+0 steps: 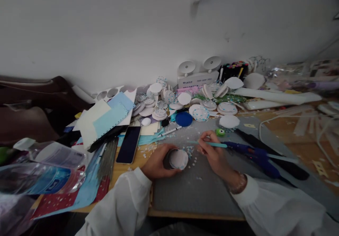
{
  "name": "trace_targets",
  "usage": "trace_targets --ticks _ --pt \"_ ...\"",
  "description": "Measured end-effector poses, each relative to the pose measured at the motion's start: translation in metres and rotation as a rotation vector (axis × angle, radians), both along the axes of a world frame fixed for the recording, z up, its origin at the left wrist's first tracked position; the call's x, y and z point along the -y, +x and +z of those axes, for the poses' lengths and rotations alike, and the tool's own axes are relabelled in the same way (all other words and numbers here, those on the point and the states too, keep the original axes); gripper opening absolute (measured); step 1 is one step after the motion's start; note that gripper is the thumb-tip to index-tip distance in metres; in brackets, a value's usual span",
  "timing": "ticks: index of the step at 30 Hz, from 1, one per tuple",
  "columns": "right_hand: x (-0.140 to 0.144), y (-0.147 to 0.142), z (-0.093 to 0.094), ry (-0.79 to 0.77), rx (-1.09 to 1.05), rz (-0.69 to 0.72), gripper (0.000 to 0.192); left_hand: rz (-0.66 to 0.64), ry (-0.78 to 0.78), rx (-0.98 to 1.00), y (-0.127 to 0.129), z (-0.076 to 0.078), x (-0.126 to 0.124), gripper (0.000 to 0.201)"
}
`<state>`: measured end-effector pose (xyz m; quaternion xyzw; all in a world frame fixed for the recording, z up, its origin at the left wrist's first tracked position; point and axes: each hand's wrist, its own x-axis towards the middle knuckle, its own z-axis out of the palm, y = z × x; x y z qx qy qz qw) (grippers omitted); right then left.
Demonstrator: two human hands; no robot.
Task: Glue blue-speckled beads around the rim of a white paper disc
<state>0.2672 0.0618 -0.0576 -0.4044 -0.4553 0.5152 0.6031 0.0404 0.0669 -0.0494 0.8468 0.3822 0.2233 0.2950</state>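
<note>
My left hand (160,162) curls around a small round white disc (179,159) with pale blue bits at its rim; a darker edge shows beside the thumb and fingers. In my right hand (212,149) is a thin light-blue stick tool (218,145), pinched between the fingers. Its fine tip points left, above small blue and white paper bits (190,151) scattered on the grey mat (196,197). A dark blue glue gun (254,155) lies right of my right hand. Just beyond the fingers sits a small green punch (220,132).
Behind the mat are piled many white paper discs (200,113), a blue round lid (184,119) and a white pen (169,131). A phone (129,145), coloured papers (109,118) and plastic bottles (50,176) lie left. A white cable (262,123) loops at right.
</note>
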Motion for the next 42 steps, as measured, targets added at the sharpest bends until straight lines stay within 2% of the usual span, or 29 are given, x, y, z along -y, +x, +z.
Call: trace_targets --ticks 5,8,11,15,18,24,28,32,35,39,42 --pt "0.005 -0.003 0.002 0.068 0.094 -0.029 0.018 -0.12 0.053 -0.058 -0.005 0.007 -0.008 0.069" --pt "0.007 -0.004 0.002 0.101 0.149 -0.037 0.017 -0.162 0.119 -0.07 -0.004 0.011 -0.013 0.082" --pt "0.006 -0.005 0.001 0.124 0.19 -0.033 0.016 -0.122 0.193 -0.091 0.002 0.011 -0.014 0.091" --pt "0.003 -0.002 -0.002 0.147 0.222 -0.029 0.015 -0.025 0.235 -0.144 0.006 0.004 -0.009 0.07" --pt "0.004 0.001 -0.004 0.151 0.227 -0.028 0.012 -0.014 0.172 -0.116 0.002 0.0 -0.007 0.055" --pt "0.008 0.009 -0.004 0.191 0.185 -0.06 0.009 -0.008 0.032 0.062 -0.009 0.002 -0.009 0.041" --pt "0.009 0.012 -0.002 0.168 0.164 -0.071 0.009 -0.078 -0.015 0.099 -0.012 0.002 -0.012 0.048" --pt "0.01 0.013 -0.003 0.142 0.143 -0.02 0.009 -0.161 -0.026 0.085 -0.014 -0.001 -0.013 0.059" --pt "0.012 0.012 -0.005 0.116 0.127 0.029 0.008 -0.182 -0.055 0.118 -0.014 -0.001 -0.012 0.059" --pt "0.012 0.01 -0.004 0.041 0.066 0.106 0.006 -0.14 -0.222 0.253 -0.013 0.005 -0.009 0.043" --pt "0.01 0.008 0.0 -0.001 -0.006 0.085 0.007 -0.064 -0.361 0.37 -0.012 0.01 -0.006 0.035"
